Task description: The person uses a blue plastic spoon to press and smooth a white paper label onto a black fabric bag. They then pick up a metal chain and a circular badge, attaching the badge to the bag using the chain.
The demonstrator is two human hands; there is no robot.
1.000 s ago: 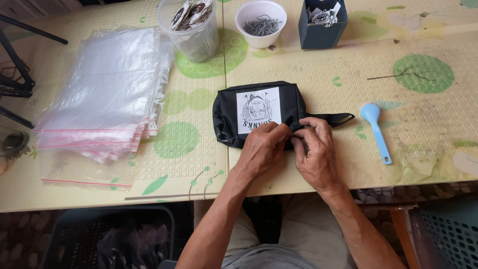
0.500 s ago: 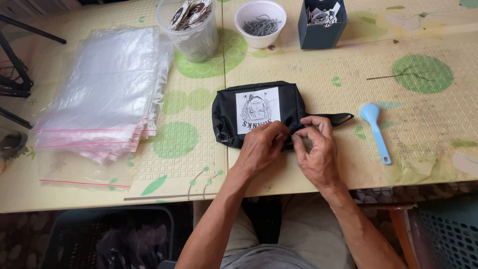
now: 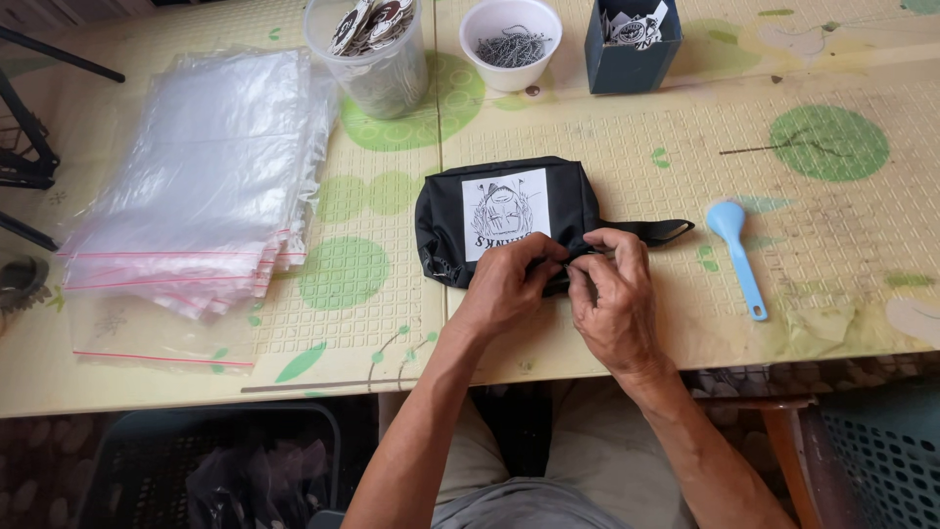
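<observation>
Yellow patterned table (image 3: pixel 783 284) with green dots, seen from above; person seated at its near edge.

Black pouch (image 3: pixel 446 211) lies flat near the table's middle, white label with a black drawing facing up. Its black strap (image 3: pixel 661 231) sticks out to the right, flat on the table.

Left hand (image 3: pixel 509 284) sits on the pouch's near right corner, fingers curled and pinching something at the pouch edge. Right hand (image 3: pixel 615 294) is just beside it, touching, fingertips also pinched at the same spot where the strap meets the pouch. What exactly is pinched between the fingers: cannot tell, too small and covered by the knuckles.

Light blue spoon (image 3: pixel 736 253) lies right of the strap, apart from it, bowl end away from the person.

Stack of clear plastic bags (image 3: pixel 196 186) with pink strips at the left, well apart from the pouch.

Far edge: clear plastic tub (image 3: pixel 377 78) of round tags, white bowl (image 3: pixel 509 44) of small metal bits, dark blue box (image 3: pixel 627 54) of tags.

Green basket (image 3: pixel 886 451) on the floor, lower right.
</observation>
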